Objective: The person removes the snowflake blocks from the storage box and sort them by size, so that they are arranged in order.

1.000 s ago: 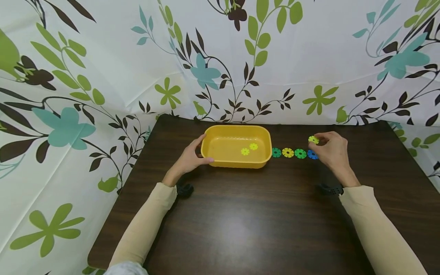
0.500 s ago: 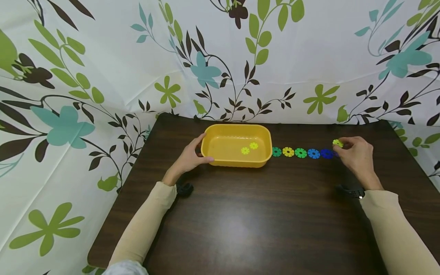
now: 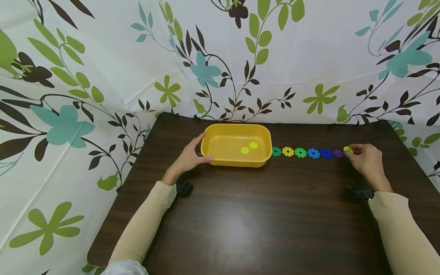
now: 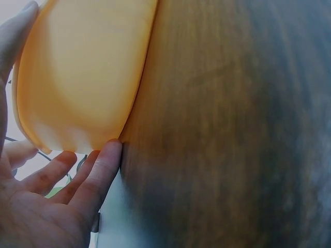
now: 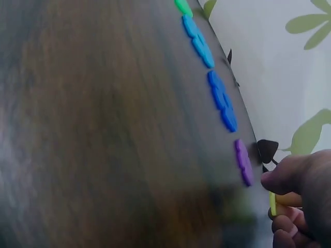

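My left hand [image 3: 187, 156] holds the left end of a yellow plastic tub [image 3: 237, 163], its thumb on the near side. In the left wrist view several fingertips [image 4: 109, 150] touch the tub's wall [image 4: 77, 77]. Inside the tub lie two yellow-green flower-shaped discs [image 3: 245, 150]. Between thumb and fingers, my right hand [image 3: 368, 162] pinches another yellow-green disc [image 3: 348, 149] at the right end of a row, beside a purple disc [image 3: 338, 153]. Seen from the right wrist, this pinched disc [image 5: 272, 203] stands edge-on, partly covered by the fingers.
Leftward from the purple disc run a dark blue [image 3: 326, 153], a light blue [image 3: 313, 153], a green [image 3: 300, 152], a yellow [image 3: 288, 151] and a dark green disc [image 3: 276, 151], the last close to the tub. A patterned cloth [image 3: 220, 103] hangs behind the dark wooden table [image 3: 240, 214].
My right hand has moved right along the row and lowered the yellow-green disc beside the purple one, uncovering the blue and purple discs. The left hand and tub have stayed put.
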The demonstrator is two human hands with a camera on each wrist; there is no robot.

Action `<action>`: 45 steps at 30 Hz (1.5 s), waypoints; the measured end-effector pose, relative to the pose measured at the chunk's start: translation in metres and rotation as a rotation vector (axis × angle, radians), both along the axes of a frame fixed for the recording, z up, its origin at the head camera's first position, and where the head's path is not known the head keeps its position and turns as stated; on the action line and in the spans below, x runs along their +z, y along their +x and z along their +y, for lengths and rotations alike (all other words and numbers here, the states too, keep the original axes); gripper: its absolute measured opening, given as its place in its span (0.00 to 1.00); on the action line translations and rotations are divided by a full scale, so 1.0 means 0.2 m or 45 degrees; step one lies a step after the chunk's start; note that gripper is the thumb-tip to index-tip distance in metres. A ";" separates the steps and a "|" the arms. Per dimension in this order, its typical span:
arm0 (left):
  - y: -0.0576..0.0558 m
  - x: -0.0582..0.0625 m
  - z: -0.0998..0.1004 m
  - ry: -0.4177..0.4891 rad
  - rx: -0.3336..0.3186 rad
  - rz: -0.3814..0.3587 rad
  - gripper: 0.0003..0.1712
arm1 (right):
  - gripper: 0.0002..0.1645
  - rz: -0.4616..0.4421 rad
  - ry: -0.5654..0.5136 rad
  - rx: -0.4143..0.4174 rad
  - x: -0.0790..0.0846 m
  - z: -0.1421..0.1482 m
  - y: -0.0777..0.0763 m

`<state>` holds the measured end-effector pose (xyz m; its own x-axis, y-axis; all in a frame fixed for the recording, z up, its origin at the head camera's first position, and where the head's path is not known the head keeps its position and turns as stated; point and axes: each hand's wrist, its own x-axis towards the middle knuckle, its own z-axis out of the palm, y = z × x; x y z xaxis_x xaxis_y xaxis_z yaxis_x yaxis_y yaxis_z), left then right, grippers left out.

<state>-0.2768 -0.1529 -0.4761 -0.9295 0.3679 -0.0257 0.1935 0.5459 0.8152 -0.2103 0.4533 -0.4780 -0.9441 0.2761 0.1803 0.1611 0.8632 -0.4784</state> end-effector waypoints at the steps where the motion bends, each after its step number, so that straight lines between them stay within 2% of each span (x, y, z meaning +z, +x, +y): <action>1: 0.00 0.00 0.00 -0.001 0.000 -0.002 0.64 | 0.24 -0.011 0.004 0.004 0.00 0.01 0.00; 9: -0.01 -0.01 0.00 -0.002 -0.001 -0.013 0.64 | 0.23 -0.045 0.025 0.034 -0.02 0.05 0.01; 22: 0.00 -0.01 -0.01 0.006 0.005 -0.014 0.64 | 0.27 -0.178 -0.004 0.002 0.01 0.05 -0.01; 26: 0.00 -0.01 -0.01 0.008 0.004 -0.012 0.64 | 0.29 -0.218 -0.046 -0.038 0.02 0.05 0.00; 29: 0.00 -0.01 -0.01 0.014 0.000 -0.015 0.64 | 0.32 -0.167 -0.081 -0.090 0.04 0.03 0.02; 33: -0.01 0.00 -0.01 0.017 0.000 -0.014 0.64 | 0.31 0.015 -0.092 -0.102 0.07 -0.04 0.02; 38: -0.02 0.00 -0.01 0.007 0.006 -0.022 0.64 | 0.29 0.167 -0.115 -0.043 0.16 -0.17 0.01; 45: -0.01 -0.01 0.00 0.008 0.010 -0.030 0.64 | 0.28 0.269 -0.151 0.121 0.25 -0.40 0.00</action>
<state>-0.2791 -0.1528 -0.4773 -0.9315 0.3610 -0.0454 0.1701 0.5424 0.8227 -0.2106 0.3733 -0.4274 -0.9116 0.2189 0.3479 -0.0322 0.8057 -0.5914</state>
